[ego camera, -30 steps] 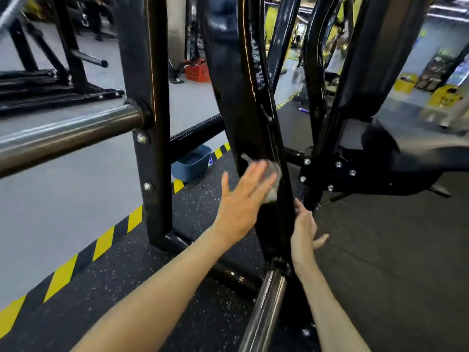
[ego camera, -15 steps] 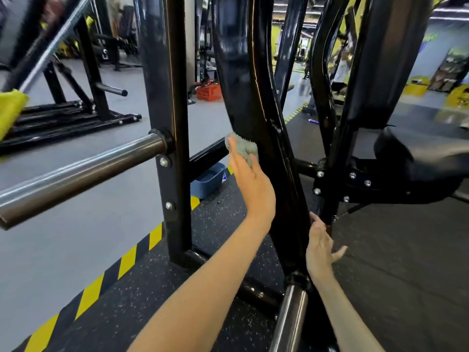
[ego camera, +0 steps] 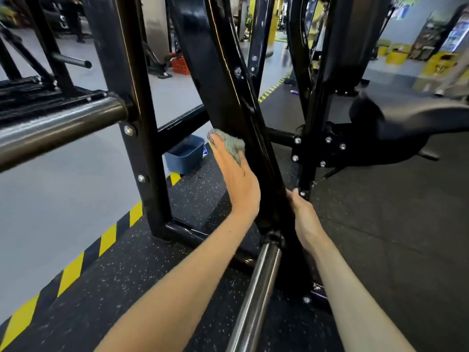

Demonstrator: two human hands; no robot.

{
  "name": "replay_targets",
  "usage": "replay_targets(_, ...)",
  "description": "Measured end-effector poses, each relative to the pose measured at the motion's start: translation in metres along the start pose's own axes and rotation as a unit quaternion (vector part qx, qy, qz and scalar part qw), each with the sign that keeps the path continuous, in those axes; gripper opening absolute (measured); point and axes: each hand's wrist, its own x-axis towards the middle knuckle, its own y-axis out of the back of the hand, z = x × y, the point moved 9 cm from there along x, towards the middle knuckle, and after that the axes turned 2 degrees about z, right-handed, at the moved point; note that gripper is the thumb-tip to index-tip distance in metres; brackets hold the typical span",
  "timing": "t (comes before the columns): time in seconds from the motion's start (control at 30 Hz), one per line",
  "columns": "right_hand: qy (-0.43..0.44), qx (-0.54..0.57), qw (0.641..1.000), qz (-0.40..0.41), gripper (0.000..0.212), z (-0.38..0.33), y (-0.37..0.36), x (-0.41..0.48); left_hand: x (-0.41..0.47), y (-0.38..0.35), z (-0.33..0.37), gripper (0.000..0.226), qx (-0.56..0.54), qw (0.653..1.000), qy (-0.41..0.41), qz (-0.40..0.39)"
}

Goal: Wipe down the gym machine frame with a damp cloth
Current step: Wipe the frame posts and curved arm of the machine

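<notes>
My left hand (ego camera: pixel 237 181) presses the crumpled grey-green cloth (ego camera: pixel 232 146) flat against the slanted glossy black steel frame beam (ego camera: pixel 223 80), fingers straight and together. Right hand (ego camera: pixel 304 217) rests against the beam's other side, lower down; its fingers are hidden, so I cannot tell their state. Black speckled rubber floor (ego camera: pixel 152 262) underfoot; yellow-and-black hazard stripe (ego camera: pixel 106 240) borders pale grey floor (ego camera: pixel 76 186). Blue plastic tub (ego camera: pixel 185 154) sits beyond the frame.

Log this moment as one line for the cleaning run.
step: wiping | left hand: presses grey cloth flat on slanted black post | right hand: against post's other side, fingers hidden | blue tub: on floor
</notes>
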Motion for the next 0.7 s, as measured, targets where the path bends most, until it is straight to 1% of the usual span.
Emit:
replay_targets(0.07,-0.002,-0.013,1.000,0.028,0.049,0.009,0.009,-0.004,-0.020,-0.004,-0.027,0.059,0.009,0.999,0.036,0.003)
replay_targets(0.1,-0.002,-0.025,0.999,0.031,0.053,0.016,0.011,-0.003,-0.039,-0.006,-0.050,0.057,0.026,0.996,0.084,-0.014)
replay_targets(0.13,-0.004,-0.034,0.999,0.041,0.061,0.022,0.012,-0.004,-0.063,-0.009,-0.076,0.053,0.053,0.985,0.159,-0.042)
replay_targets(0.17,-0.007,-0.044,0.998,0.044,0.071,0.030,0.013,-0.002,-0.087,-0.009,-0.102,0.047,0.086,0.962,0.248,-0.076)
replay_targets(0.2,-0.004,-0.061,0.997,0.050,0.075,0.033,0.014,0.000,-0.106,-0.008,-0.121,0.041,0.112,0.935,0.320,-0.108)
replay_targets(0.23,0.001,-0.089,0.994,0.060,0.072,0.031,0.014,0.001,-0.116,-0.007,-0.131,0.034,0.122,0.912,0.370,-0.129)
replay_targets(0.27,0.013,-0.118,0.991,0.065,0.065,0.020,0.012,-0.004,-0.116,-0.006,-0.133,0.027,0.113,0.903,0.393,-0.130)
replay_targets(0.33,0.046,-0.172,0.982,0.065,0.052,0.007,0.010,-0.010,-0.097,-0.004,-0.117,0.020,0.088,0.917,0.376,-0.104)
replay_targets(0.4,0.044,-0.213,0.973,0.075,0.049,0.008,0.012,-0.009,-0.082,-0.005,-0.103,0.019,0.106,0.928,0.345,-0.095)
replay_targets(0.43,0.045,-0.217,0.972,0.079,0.049,0.008,0.012,-0.008,-0.083,-0.008,-0.103,0.020,0.124,0.923,0.347,-0.107)
replay_targets(0.5,0.046,-0.222,0.970,0.081,0.050,0.008,0.011,-0.010,-0.102,-0.019,-0.118,0.034,0.163,0.890,0.395,-0.159)
replay_targets(0.53,0.046,-0.227,0.969,0.087,0.050,0.009,0.011,-0.011,-0.113,-0.025,-0.128,0.038,0.170,0.869,0.426,-0.186)
replay_targets(0.57,0.046,-0.234,0.967,0.093,0.050,0.009,0.011,-0.011,-0.120,-0.028,-0.138,0.039,0.173,0.855,0.448,-0.196)
replay_targets(0.63,0.051,-0.246,0.962,0.105,0.050,0.006,0.010,-0.012,-0.117,-0.028,-0.154,0.036,0.169,0.838,0.480,-0.194)
replay_targets(0.7,0.036,-0.244,0.963,0.110,0.051,0.007,0.008,-0.013,-0.111,-0.027,-0.156,0.030,0.144,0.835,0.491,-0.203)
